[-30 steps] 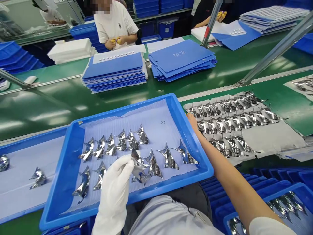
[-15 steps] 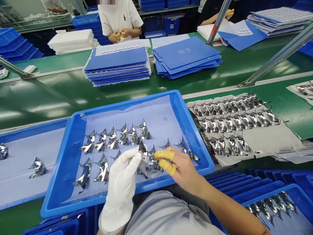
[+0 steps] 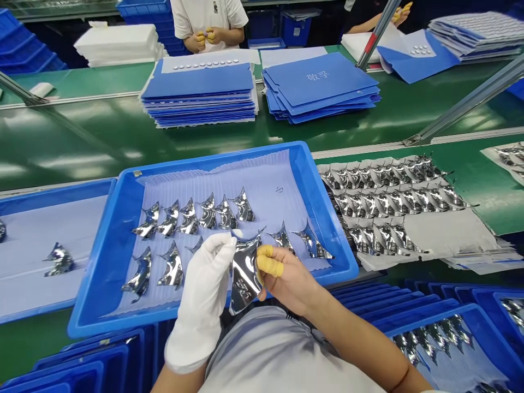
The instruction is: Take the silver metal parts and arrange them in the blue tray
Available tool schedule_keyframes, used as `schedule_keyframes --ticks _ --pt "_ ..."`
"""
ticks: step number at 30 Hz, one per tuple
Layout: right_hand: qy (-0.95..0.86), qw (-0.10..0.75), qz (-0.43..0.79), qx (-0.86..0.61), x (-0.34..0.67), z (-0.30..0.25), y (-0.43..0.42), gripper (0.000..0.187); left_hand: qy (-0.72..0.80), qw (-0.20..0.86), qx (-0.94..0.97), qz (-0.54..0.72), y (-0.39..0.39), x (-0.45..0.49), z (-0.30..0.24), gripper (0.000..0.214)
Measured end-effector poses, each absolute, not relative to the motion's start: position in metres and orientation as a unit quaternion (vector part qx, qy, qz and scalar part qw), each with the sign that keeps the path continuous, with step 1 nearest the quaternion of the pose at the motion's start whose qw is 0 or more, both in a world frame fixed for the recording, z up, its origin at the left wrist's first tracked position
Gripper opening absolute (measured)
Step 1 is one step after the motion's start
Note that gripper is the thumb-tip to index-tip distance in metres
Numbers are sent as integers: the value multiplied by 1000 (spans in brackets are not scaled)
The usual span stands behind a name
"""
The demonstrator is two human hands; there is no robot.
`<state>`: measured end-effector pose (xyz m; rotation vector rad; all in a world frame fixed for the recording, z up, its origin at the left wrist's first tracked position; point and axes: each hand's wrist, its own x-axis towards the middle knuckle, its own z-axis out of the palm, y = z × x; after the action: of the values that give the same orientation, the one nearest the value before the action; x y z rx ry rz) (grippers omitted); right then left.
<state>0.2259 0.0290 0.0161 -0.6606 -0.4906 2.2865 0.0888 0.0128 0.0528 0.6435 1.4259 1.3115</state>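
Observation:
Between my two hands is a shiny chrome-like metal part [image 3: 246, 267], curved, with pointed corners and marks near its lower end. My left hand [image 3: 204, 297], in a white glove, pinches its upper left edge. On the other side my right hand [image 3: 289, 273], with yellow finger cots on some fingers, grips the right edge. The part is held above the near side of a blue tray [image 3: 96, 267] lined with pale wavy sheet. Similar chrome parts [image 3: 207, 210] lie in rows in that tray; some in the near row are hidden behind my hands.
On the right, more chrome parts [image 3: 376, 204] lie in rows on pale sheets. Another blue tray [image 3: 24, 295] adjoins at left. Stacks of blue sheets [image 3: 200, 93] stand across the green bench [image 3: 94, 142]. A co-worker [image 3: 210, 24] handles something small opposite. Stacked trays [image 3: 94, 355] sit below.
The chrome part has been turned so its broad shiny face shows. My right hand has closed on its right edge, while my left keeps its pinch. The view has shifted slightly.

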Motion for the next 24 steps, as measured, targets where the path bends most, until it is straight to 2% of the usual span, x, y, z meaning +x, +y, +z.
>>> schedule_keyframes --ticks 6,11,19,22,24 --pt "-143 323 910 -219 220 12 27 39 604 493 288 556 17 84 49 29" --pt "-147 321 916 -193 217 13 26 34 616 471 289 562 17 83 53 25" --pt "-188 344 898 -201 217 20 28 30 560 594 232 529 13 79 57 50" --pt "-235 348 881 -220 219 26 27 32 531 641 225 507 10 76 55 50" --pt "-262 348 870 -230 219 30 26 32 539 617 235 524 9 76 55 44"
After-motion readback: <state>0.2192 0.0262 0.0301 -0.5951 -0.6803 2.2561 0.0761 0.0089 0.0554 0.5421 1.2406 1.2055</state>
